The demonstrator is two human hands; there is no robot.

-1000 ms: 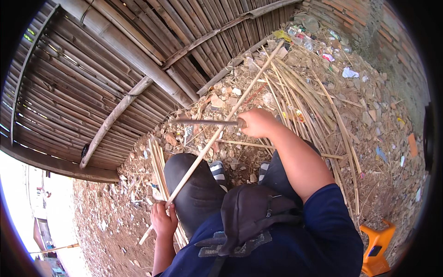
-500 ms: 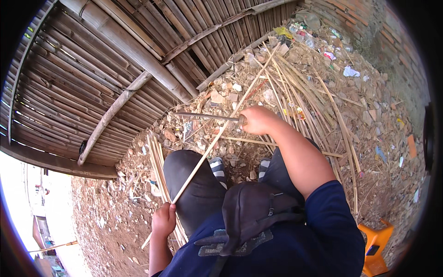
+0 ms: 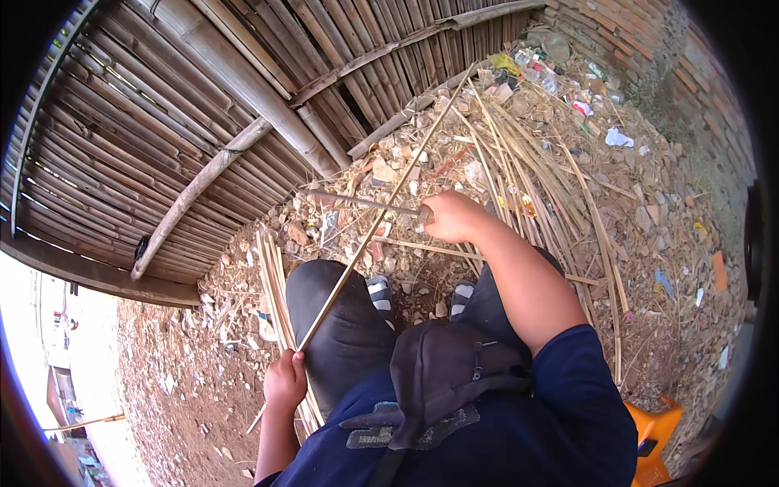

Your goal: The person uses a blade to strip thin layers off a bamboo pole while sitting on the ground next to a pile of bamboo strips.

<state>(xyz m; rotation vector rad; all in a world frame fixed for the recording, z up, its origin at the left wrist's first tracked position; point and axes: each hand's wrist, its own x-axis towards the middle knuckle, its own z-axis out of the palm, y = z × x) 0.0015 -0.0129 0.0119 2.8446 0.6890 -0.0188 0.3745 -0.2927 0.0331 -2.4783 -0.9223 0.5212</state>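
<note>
My left hand (image 3: 285, 381) grips the near end of a long thin bamboo strip (image 3: 381, 223) beside my left knee; the strip runs up and to the right over the rubble toward the fence. My right hand (image 3: 451, 216) is closed on the handle of a long knife whose blade (image 3: 357, 201) points left and lies across the strip at about its middle. I am seated, with both knees and striped sandals below the blade.
A woven bamboo fence (image 3: 162, 122) leans across the upper left. A pile of split bamboo strips (image 3: 535, 154) lies on rubble and litter at the right, more strips (image 3: 274, 284) by my left knee. A brick wall (image 3: 665, 49) stands top right, an orange plastic seat (image 3: 653, 430) bottom right.
My left hand has drawn the strip's near end slightly down and toward me. The knife blade stays across the strip with my right hand almost in place.
</note>
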